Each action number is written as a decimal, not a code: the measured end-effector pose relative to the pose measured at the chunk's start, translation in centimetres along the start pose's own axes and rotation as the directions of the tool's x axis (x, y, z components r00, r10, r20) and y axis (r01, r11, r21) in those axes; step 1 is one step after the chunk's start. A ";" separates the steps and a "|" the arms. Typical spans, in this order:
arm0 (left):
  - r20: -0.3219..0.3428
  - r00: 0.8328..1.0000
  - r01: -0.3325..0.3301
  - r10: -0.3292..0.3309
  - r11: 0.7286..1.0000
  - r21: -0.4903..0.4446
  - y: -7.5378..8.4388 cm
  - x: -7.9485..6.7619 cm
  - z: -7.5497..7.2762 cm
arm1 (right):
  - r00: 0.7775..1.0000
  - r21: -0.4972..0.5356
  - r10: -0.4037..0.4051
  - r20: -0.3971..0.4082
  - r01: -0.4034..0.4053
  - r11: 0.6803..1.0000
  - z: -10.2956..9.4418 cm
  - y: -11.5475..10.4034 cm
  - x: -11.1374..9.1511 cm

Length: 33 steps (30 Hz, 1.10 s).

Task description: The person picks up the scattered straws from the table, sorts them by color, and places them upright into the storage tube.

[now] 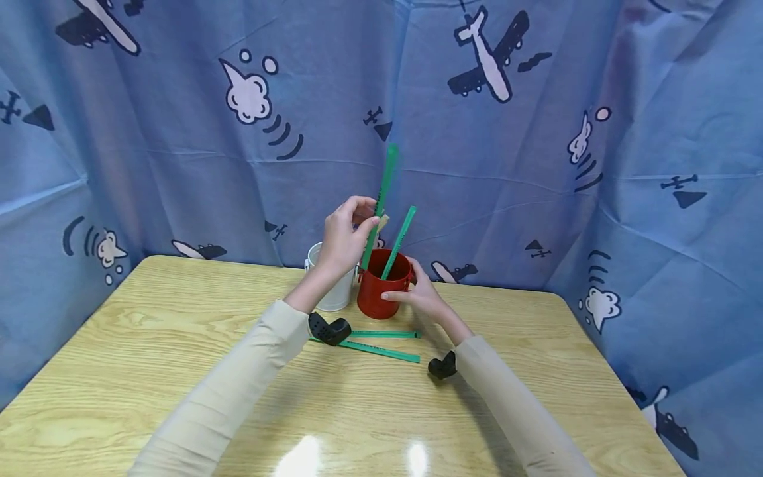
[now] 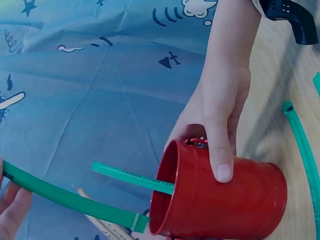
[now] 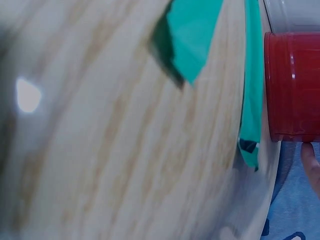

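Note:
My left hand (image 1: 346,238) pinches a long green paper-wrapped packet (image 1: 389,173) with dark print, like wrapped chopsticks, between thumb and fingers. It stands steeply upright, its lower end at the left rim of a red bucket (image 1: 377,296). A second green packet (image 1: 399,242) leans inside that bucket and sticks out above its rim. On the bucket's right side, my right hand (image 1: 424,291) grips the wall, its thumb (image 2: 223,167) along the outside near the handle fitting.
A white bucket (image 1: 335,298) stands close at the red one's left, with beige printed sticks (image 2: 106,227) rising behind. Two more green packets (image 1: 387,334) lie on the wooden table (image 1: 507,397) in front. A blue patterned curtain (image 1: 334,119) hangs behind the table's far edge.

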<state>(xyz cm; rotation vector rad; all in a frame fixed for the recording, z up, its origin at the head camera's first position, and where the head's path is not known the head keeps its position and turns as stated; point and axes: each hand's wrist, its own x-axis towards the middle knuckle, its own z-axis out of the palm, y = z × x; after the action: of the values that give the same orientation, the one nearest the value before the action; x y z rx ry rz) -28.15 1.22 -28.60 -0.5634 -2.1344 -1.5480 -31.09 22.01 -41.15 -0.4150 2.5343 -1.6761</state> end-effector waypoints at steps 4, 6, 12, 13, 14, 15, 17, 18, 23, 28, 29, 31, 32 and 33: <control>-0.026 1.000 0.002 -0.002 1.000 -0.014 -0.3 0.3 0.5 | 1.000 -0.019 -0.002 -0.019 0.002 1.000 0.1 0.3 0.2; -0.027 1.000 0.001 -0.001 1.000 -0.017 -0.5 0.4 0.8 | 1.000 -0.017 -0.004 -0.023 0.004 1.000 0.2 0.3 0.3; 0.007 1.000 0.028 -0.028 1.000 -0.015 -1.5 0.2 1.9 | 1.000 -0.015 -0.023 -0.013 0.022 1.000 0.2 0.1 0.5; 0.014 0.999 0.034 -0.034 0.999 -0.014 -1.7 0.1 2.2 | 1.000 -0.023 -0.023 -0.011 0.023 0.999 0.2 0.1 0.5; 0.022 0.999 0.039 -0.039 0.999 -0.010 -1.8 0.0 2.5 | 1.000 -0.031 -0.023 -0.010 0.023 0.999 0.2 0.0 0.4; 0.029 0.999 0.042 -0.042 0.999 -0.008 -2.0 0.0 2.8 | 1.000 -0.037 -0.023 -0.009 0.022 0.999 0.2 -0.1 0.4; 0.040 0.998 0.046 -0.046 0.999 -0.002 -2.3 0.0 3.5 | 1.000 -0.050 -0.018 -0.006 0.018 0.999 0.2 -0.2 0.2; 0.045 0.998 0.046 -0.046 0.999 0.005 -2.5 0.0 3.8 | 1.000 -0.057 -0.017 -0.007 0.017 0.998 0.2 -0.3 0.1; 0.063 0.995 0.071 -0.074 0.996 0.057 -3.1 -0.3 5.0 | 1.000 -0.080 -0.006 0.005 0.006 0.997 0.1 -0.4 -0.1; 0.096 0.991 0.089 -0.097 0.992 0.093 -3.6 -0.6 5.5 | 1.000 -0.098 -0.023 -0.010 0.022 0.995 -0.3 -0.3 -0.2; 0.095 0.991 0.087 -0.096 0.991 0.099 -3.7 -0.5 5.5 | 1.000 -0.096 -0.027 -0.015 0.026 0.995 -0.3 -0.3 -0.1; 0.093 0.990 0.099 -0.110 0.988 0.116 -3.9 -0.5 5.5 | 1.000 -0.090 -0.030 -0.007 0.029 0.996 -0.3 -0.3 0.1; 0.093 0.989 0.104 -0.116 0.986 0.127 -4.1 -0.4 5.6 | 0.999 -0.092 -0.033 -0.003 0.033 0.995 -0.3 -0.3 0.1; 0.098 0.987 0.112 -0.126 0.984 0.139 -4.2 -0.3 5.5 | 0.999 -0.091 -0.033 -0.001 0.033 0.995 -0.3 -0.4 0.2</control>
<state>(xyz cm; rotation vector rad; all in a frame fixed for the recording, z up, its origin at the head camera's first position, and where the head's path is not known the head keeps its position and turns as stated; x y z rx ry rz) -30.88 5.25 -33.59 -0.4904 -2.3711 -1.4517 -31.28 22.04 -40.65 -0.4640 2.6272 -1.5760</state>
